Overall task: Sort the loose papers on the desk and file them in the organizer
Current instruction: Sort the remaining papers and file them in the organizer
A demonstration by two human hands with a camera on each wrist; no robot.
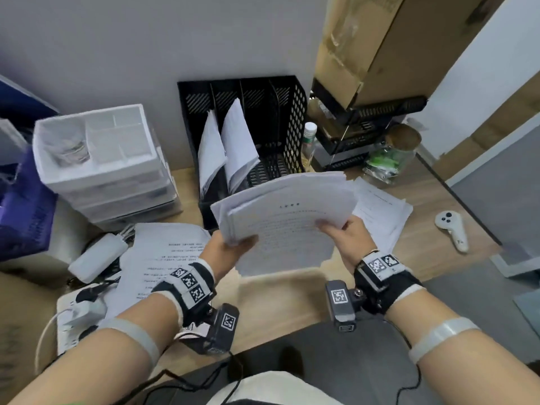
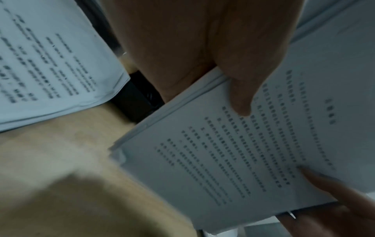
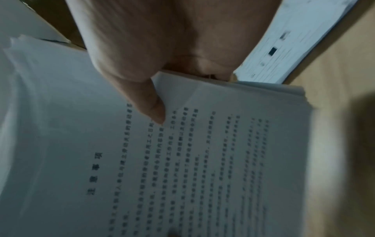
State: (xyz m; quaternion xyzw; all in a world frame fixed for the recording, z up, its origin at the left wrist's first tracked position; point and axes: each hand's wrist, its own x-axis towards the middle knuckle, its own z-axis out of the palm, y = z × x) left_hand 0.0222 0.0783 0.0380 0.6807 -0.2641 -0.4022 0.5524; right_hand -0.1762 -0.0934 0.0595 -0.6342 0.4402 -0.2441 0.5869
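Wooden desk (image 1: pixel 432 200) is being backed by a grey wall, with a cardboard box (image 1: pixel 380 39) being seen at one o'clock. At twelve o'clock the black organizer (image 1: pixel 280 112) is being occupied by two leaning sheaves in its left slots. White drawers (image 1: pixel 111 176) are being seen at ten o'clock. Loose papers (image 1: pixel 163 258) are being left lying at eight o'clock, more papers (image 1: pixel 382 211) at three. At centre a stack of papers (image 1: pixel 286 220) is being held above the desk: its left edge is being pinched by the left hand (image 1: pixel 230 248), thumb on top, and its right edge is being pinched likewise by the right hand (image 1: pixel 347 238). A white controller (image 1: pixel 451 232) is being left at three o'clock.
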